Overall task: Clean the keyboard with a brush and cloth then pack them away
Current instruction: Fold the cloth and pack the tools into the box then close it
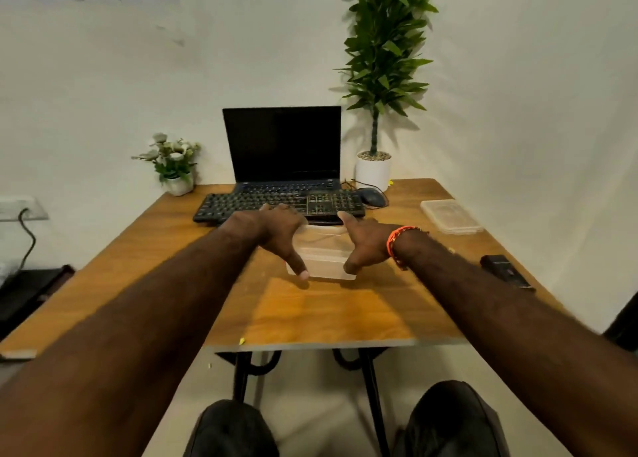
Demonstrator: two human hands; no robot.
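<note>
A wooden counter (310, 318) on black metal legs (374, 401) stands against a pale wall (103, 94). At twelve o'clock, an open laptop (282, 144) with a dark screen sits at the back edge. At one o'clock, a dark mouse (372, 196) lies with its cable trailing, near a tall leafy plant (385, 52) in a white pot (373, 172). At eleven o'clock, a small flowering plant (171, 156) stands in a white pot (179, 184). At three o'clock, a small black device (505, 271) lies near the counter's edge. At nine o'clock, a wall socket (19, 208) holds a black cable (29, 239).
</note>
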